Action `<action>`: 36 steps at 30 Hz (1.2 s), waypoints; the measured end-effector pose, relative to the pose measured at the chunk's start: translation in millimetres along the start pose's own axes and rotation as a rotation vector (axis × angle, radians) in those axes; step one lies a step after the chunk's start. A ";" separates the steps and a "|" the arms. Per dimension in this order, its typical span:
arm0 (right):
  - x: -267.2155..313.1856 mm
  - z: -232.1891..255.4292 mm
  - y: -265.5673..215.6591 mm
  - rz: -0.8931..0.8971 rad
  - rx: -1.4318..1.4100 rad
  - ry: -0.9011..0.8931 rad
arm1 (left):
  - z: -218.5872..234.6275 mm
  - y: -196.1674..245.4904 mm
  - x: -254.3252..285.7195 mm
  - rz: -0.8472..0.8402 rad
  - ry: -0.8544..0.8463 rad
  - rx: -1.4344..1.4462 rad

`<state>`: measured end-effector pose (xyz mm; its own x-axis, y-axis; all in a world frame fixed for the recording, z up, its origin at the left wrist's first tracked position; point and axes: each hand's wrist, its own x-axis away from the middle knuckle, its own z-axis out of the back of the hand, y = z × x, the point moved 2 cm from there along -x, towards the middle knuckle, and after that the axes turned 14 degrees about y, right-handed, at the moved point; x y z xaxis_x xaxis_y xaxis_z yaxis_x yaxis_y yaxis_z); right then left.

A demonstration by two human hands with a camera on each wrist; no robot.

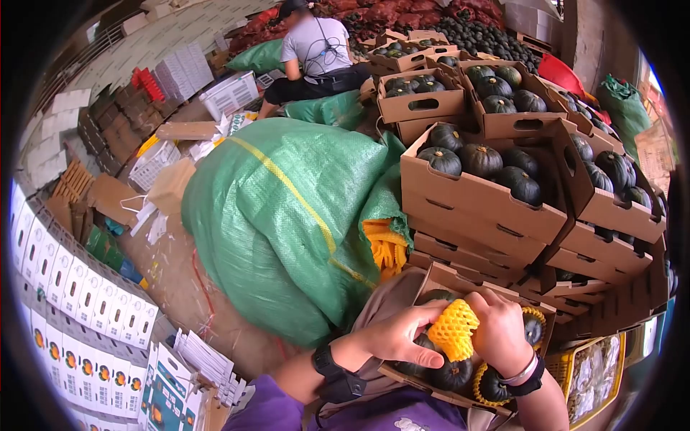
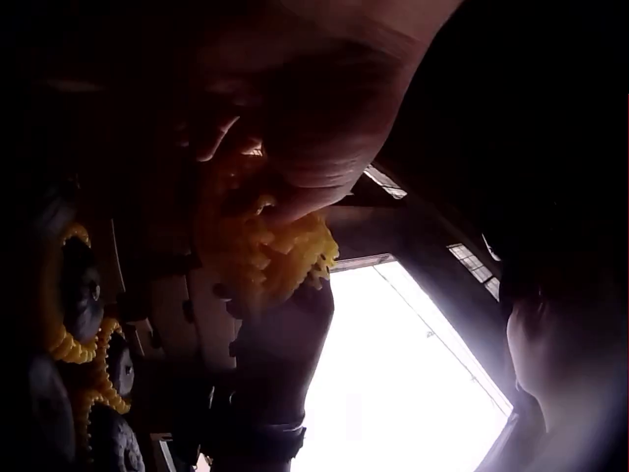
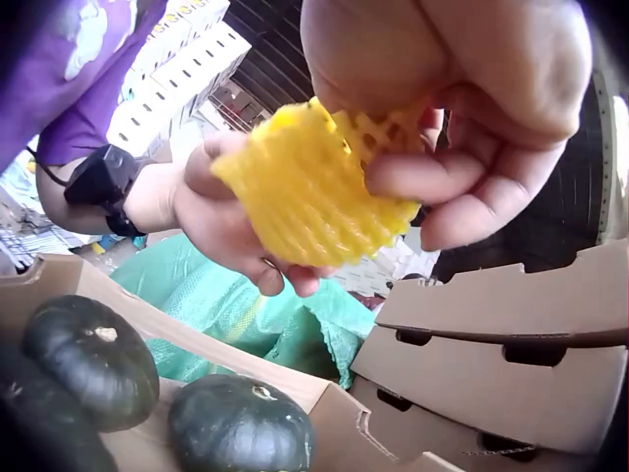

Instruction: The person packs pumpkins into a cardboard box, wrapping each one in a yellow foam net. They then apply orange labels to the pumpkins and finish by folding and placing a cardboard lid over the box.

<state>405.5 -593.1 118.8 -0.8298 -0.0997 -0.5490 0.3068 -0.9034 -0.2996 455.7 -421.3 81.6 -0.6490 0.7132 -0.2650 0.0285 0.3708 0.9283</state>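
Note:
A yellow foam net (image 1: 453,330) is held between both hands above an open carton of dark green pumpkins (image 1: 451,375). The right hand (image 1: 501,332) pinches the net's edge with curled fingers; the right wrist view shows its thumb and fingers on the net (image 3: 319,192). On the net's other side is the left hand (image 1: 399,334), thumb and fingers around it, partly hidden behind it in the right wrist view. Some pumpkins in the carton wear yellow nets (image 1: 492,386). The left wrist view is dark, with the net (image 2: 280,256) below the fingers.
A big green sack (image 1: 273,223) stands in front, beside a smaller one with yellow nets (image 1: 386,244) in its mouth. Stacked cartons of pumpkins (image 1: 481,215) rise at the right. White boxes (image 1: 86,280) line the left. A person (image 1: 316,50) sits farther back. A yellow crate (image 1: 595,377) is lower right.

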 end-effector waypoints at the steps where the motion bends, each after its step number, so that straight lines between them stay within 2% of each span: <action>1: -5.8 -15.1 6.0 -0.013 -0.051 -0.068 | 16.1 -8.9 6.1 0.175 0.092 0.010; 2: -15.3 -26.8 10.7 -0.113 -0.115 -0.232 | 30.4 -12.9 5.5 0.184 0.336 0.051; 3: -15.4 -44.4 10.8 -0.028 -0.005 -0.324 | 41.9 -13.3 4.1 0.185 0.582 0.095; 4: -1.6 -67.5 12.4 0.084 0.109 -0.317 | 51.8 -17.7 6.9 0.078 0.670 0.027; 5: 15.1 -89.4 12.2 0.195 0.223 -0.304 | 51.9 -17.2 10.0 0.068 0.667 0.022; 6: 16.0 -101.9 10.9 0.071 0.231 -0.416 | 51.3 -16.2 15.0 0.067 0.626 -0.114; 7: 9.9 -100.6 10.8 0.083 0.228 -0.413 | 50.5 -17.0 22.5 0.067 0.593 -0.247; 9: -1.9 -88.4 17.6 -0.141 0.005 -0.481 | 57.2 -28.4 32.1 0.062 0.571 -0.243; 11: -5.4 -73.2 12.5 -0.155 -0.182 -0.220 | 60.0 -12.7 29.8 -0.096 0.655 -0.290; 12: -9.5 -60.5 2.3 -0.078 -0.168 -0.046 | 56.1 -7.1 28.6 -0.027 0.625 -0.170; 13: -8.8 -47.8 -8.9 -0.003 -0.155 0.114 | 56.5 -12.9 26.0 -0.002 0.506 -0.384; 15: -8.1 -25.1 -42.9 0.164 -0.030 0.102 | 34.2 2.5 9.6 -0.345 0.435 -0.941; 16: -9.9 -15.0 -40.2 0.090 -0.216 0.055 | 32.2 6.6 6.4 -0.339 0.415 -0.742; 17: -11.9 -7.2 -31.4 0.006 -0.396 0.021 | 29.2 7.4 6.6 -0.336 0.399 -0.737; 18: -5.8 -13.0 -9.2 -0.257 -0.881 -0.037 | 25.5 3.0 9.0 -0.174 0.417 -0.266; 19: 12.6 -23.6 14.5 -0.768 -1.562 -0.164 | 17.0 -5.2 13.4 0.023 0.411 0.215; 20: 16.9 -35.1 25.7 -0.951 -1.593 -0.174 | 11.8 -6.2 17.8 0.209 0.280 0.498; 21: 23.5 -41.7 32.6 -1.150 -1.617 -0.178 | 9.6 -16.6 23.0 0.322 0.170 0.701; 23: 41.4 -47.9 16.3 -1.215 -1.654 -0.325 | -1.8 -33.3 23.9 0.404 0.110 0.836; 25: 33.7 -52.7 27.3 -1.008 -1.669 -0.093 | 0.0 -29.1 19.0 0.435 0.177 0.801; 26: 31.6 -44.3 32.6 -0.870 -1.135 0.082 | -0.6 -21.8 13.2 0.428 0.276 0.737; 27: 30.1 -29.4 32.7 -0.705 -0.640 0.167 | 0.3 -17.6 8.5 0.394 0.372 0.632; 29: 34.8 -21.4 20.3 -0.499 -0.588 0.273 | 5.9 -25.8 8.4 0.024 0.507 -0.012; 30: 39.1 -22.4 11.5 -0.507 -0.605 0.265 | 5.4 -25.9 11.3 0.017 0.509 -0.017; 31: 43.6 -21.0 9.0 -0.437 -0.585 0.257 | 5.5 -27.1 14.4 0.054 0.554 0.086; 33: 48.8 -27.2 16.3 -0.629 -1.102 0.098 | 3.7 -27.2 14.7 0.087 0.589 0.189; 35: 45.0 -30.2 11.5 -1.004 -1.775 0.029 | -6.3 -25.9 18.7 0.121 0.538 0.239; 36: 49.7 -44.8 13.2 -1.012 -1.961 -0.013 | -10.1 -30.6 17.8 0.133 0.487 0.199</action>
<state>389.2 -591.3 52.6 -0.9672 -0.0136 0.2536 -0.1641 0.7954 -0.5834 435.5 -425.9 51.1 -0.9057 0.4214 0.0473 0.2477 0.4353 0.8655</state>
